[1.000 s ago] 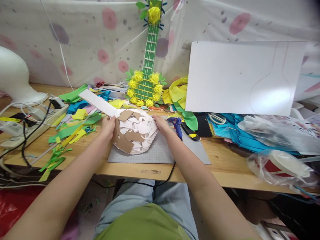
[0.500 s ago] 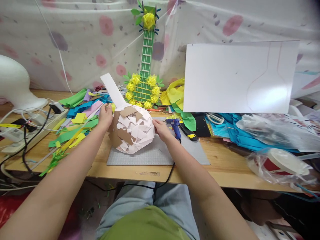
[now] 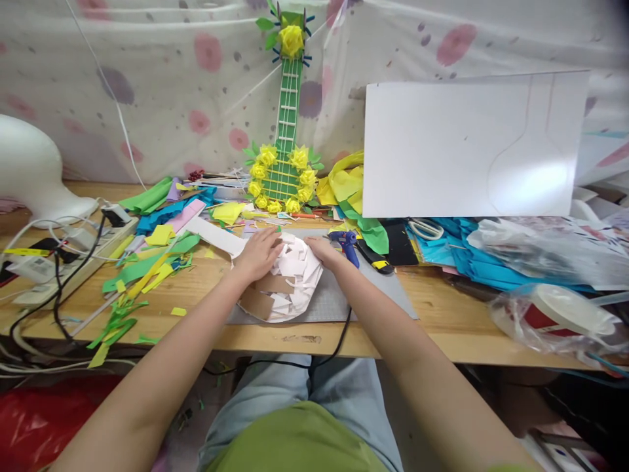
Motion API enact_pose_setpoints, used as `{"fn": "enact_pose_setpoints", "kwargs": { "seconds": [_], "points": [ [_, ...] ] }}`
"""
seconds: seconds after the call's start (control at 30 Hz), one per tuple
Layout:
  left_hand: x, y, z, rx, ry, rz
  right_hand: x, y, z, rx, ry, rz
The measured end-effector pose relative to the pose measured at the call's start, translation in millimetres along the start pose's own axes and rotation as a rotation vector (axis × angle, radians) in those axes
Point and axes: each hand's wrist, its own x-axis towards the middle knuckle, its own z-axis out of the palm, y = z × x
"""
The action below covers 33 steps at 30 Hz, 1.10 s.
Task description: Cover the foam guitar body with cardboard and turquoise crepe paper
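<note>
A rounded paper-and-cardboard guitar body (image 3: 289, 288), covered with white and brown scraps, lies on a grey cutting mat (image 3: 334, 303); its white neck strip (image 3: 213, 234) points left and back. My left hand (image 3: 259, 252) rests flat on top of the body with fingers spread. My right hand (image 3: 323, 251) touches its right side, fingers curled against the paper. A blue glue gun (image 3: 346, 245) lies just right of my right hand.
A finished green paper guitar with yellow flowers (image 3: 285, 151) leans on the back sheet. A white board (image 3: 472, 147) stands at the right. Coloured paper scraps (image 3: 147, 262) litter the left, beside a power strip (image 3: 63, 262). Plastic bags (image 3: 550, 314) lie at the right.
The guitar body was tipped up with its neck raised, then laid down flat on the mat. My left hand moved from its left edge onto its top.
</note>
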Motion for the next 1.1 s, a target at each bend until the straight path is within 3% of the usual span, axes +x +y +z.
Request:
{"fn": "enact_pose_setpoints", "kwargs": {
  "seconds": [0.13, 0.27, 0.37, 0.47, 0.57, 0.63, 0.83, 1.1],
  "points": [
    [2.6, -0.4, 15.0, 0.05, -0.125, -0.03, 13.7, -0.6, -14.3, -0.166, -0.172, 0.096],
    [6.1, -2.3, 25.4, 0.08, -0.192, -0.017, 20.0, -11.7, -12.1, -0.263, -0.093, 0.038],
    [7.0, -3.7, 30.5, 0.08, -0.195, 0.003, 14.9, -18.3, 1.7, -0.308, -0.075, -0.11],
    [6.0, -4.8, 31.3, 0.051, -0.114, -0.002, 2.8, -17.5, 19.3, -0.375, -0.128, -0.236],
    [2.9, -5.4, 26.8, -0.001, 0.069, -0.012, -8.6, -13.9, 30.1, -0.444, -0.094, -0.27],
    [-0.9, -5.6, 22.8, -0.028, 0.127, -0.022, -12.9, -13.6, 30.9, -0.456, -0.064, -0.261],
    [-16.8, -5.3, 22.8, 0.046, -0.139, -0.067, -21.8, -16.6, 26.9, -0.506, -0.038, -0.298],
    [-21.3, -2.1, 27.6, 0.079, -0.135, -0.048, -31.5, -13.9, 35.6, -0.575, -0.071, -0.313]
  ]
}}
